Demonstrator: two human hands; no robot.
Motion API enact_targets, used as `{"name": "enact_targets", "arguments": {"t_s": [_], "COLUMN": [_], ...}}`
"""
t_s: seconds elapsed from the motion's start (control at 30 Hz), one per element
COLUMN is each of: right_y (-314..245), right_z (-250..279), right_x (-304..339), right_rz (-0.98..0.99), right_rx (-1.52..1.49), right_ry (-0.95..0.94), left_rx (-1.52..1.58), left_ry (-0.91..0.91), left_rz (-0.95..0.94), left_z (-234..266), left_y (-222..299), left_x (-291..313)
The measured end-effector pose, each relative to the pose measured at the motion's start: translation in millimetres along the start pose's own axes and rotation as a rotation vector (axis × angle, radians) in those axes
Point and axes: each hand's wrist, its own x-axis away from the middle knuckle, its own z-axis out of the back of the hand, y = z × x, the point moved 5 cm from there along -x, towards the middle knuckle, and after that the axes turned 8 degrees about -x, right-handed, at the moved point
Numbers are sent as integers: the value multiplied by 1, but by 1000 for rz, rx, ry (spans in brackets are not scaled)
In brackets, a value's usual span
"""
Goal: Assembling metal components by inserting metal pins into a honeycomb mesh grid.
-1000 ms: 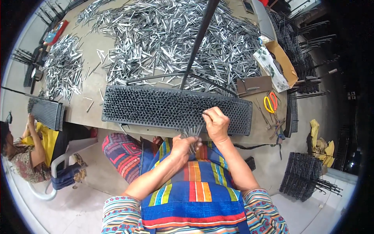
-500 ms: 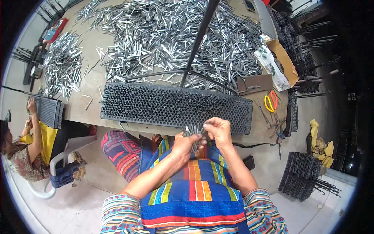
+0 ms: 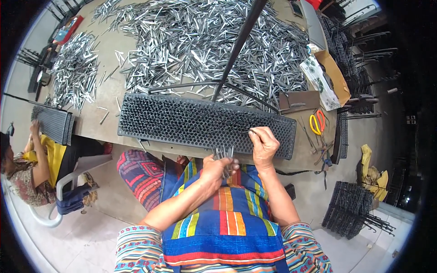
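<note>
Along the near edge of the tabletop point(image 3: 102, 129) lies a black perforated rack point(image 3: 200, 120), its left and middle holes bristling with dark tips while the right end shows bare holes. Just below it, the left hand point(image 3: 216, 170) has its fingers closed around a fanned bundle of thin metal strips point(image 3: 223, 153). Over the rack's right half, the right hand point(image 3: 265, 148) has thumb and forefinger pressed together; whether a strip sits between them, I cannot tell. To seat strips well, I'd pinch one near its end, keep it square to its hole, and hold the bundle close.
</note>
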Motion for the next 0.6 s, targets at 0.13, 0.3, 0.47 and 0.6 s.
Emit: {"name": "enact_targets", "arguments": {"t_s": [0.13, 0.3, 0.47, 0.6], "right_y": [-2, -2, 2, -2], "right_z": [-5, -8, -12, -14], "right_x": [0, -1, -3, -2], "right_rz": [39, -27, 37, 96], "right_rx": [62, 159, 158, 234], "right_ry": [-47, -75, -109, -141], "left_rx": [14, 27, 1, 9], "left_ry": [12, 15, -13, -11], "left_rz": [-6, 21, 20, 3], "left_z": [1, 3, 1, 0], "left_y": [-2, -3, -2, 2], "left_x": [-1, -3, -3, -2]}}
